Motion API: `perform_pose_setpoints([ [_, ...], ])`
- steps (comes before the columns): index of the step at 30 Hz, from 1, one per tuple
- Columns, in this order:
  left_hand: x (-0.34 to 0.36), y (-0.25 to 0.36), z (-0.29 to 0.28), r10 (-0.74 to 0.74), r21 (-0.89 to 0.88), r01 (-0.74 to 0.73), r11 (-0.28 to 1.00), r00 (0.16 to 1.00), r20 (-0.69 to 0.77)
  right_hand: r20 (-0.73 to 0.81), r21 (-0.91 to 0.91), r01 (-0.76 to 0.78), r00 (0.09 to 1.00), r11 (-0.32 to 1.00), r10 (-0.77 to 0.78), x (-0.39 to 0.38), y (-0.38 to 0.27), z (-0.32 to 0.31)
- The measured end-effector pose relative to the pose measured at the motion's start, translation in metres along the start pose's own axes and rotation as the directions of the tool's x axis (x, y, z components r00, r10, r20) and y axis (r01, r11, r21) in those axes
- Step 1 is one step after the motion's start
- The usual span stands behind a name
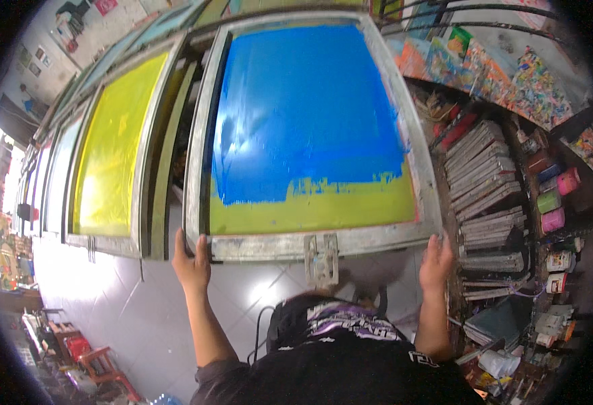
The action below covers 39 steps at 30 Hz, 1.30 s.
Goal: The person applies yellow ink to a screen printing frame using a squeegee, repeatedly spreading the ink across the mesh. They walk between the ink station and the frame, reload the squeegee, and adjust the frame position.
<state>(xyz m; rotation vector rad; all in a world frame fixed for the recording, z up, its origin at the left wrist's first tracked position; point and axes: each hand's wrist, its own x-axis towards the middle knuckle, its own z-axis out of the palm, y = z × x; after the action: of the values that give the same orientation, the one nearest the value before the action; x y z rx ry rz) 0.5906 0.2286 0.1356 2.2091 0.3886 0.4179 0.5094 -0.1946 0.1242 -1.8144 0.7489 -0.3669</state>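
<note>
My left hand (192, 260) and right hand (437, 260) each grip a lower corner of the metal-framed printing screen (310, 135), blue-coated above a yellow band, raised before me beside a yellow screen (111, 148), paint jars (551, 202) at right.

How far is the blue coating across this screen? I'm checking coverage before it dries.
Partly covered: blue fills most of the screen frame, but a yellow strip stays bare along its near edge.
</note>
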Motion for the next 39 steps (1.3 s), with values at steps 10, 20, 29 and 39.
perform_pose_setpoints([
  [10, 0.012, 0.009, 0.006, 0.180, 0.160, -0.172, 0.972, 0.983, -0.038, -0.088, 0.274, 0.110, 0.992, 0.955, -0.089, 0.001, 0.016, 0.015],
  [20, 0.026, 0.020, -0.020, 0.541, 0.016, -0.581, 0.813, 0.746, -0.389, -0.212, -0.107, 0.129, 0.966, 0.986, -0.149, -0.111, 0.020, -0.038],
  [29, -0.065, 0.130, 0.075, 0.871, -0.716, -0.560, 0.417, 0.470, 0.141, -0.764, -0.115, -0.225, 0.642, 0.968, 0.059, -0.408, 0.119, -0.086],
  [39, -0.346, 0.118, 0.055, 0.964, -0.991, -0.101, 0.092, -0.239, 0.114, -0.810, 0.583, -0.340, -0.322, 0.738, 0.491, -0.741, 0.115, 0.029],
])
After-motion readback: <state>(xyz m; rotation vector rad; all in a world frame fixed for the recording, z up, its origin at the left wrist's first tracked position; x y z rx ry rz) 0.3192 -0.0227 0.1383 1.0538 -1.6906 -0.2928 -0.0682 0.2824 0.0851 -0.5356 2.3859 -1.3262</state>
